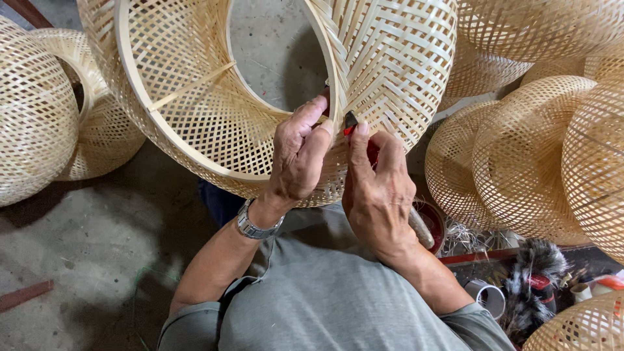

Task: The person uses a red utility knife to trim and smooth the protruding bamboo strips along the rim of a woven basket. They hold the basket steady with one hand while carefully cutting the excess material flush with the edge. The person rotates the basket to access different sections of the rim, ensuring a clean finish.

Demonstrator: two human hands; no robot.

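Hands [299, 156] pinch pale, open-weave bamboo shade [260, 84].

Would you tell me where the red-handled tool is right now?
In the head view, the red-handled tool sits just right of centre, gripped in the right hand against the rim of the woven bamboo shade, beside the left hand.

Woven lampshade [273, 84] is made of pale bamboo strips, matt, dry-looking, open lattice with a smooth bent rim. Same matt woven bamboo is seen on the side shades [520, 156]. Wristwatch [255, 225] is shiny metal, worn on the left hand [298, 156]. Pliers [354, 127] have glossy red plastic grips and dark metal tips. Shirt [325, 292] is soft grey cloth. Floor [78, 253] is rough, stained concrete.
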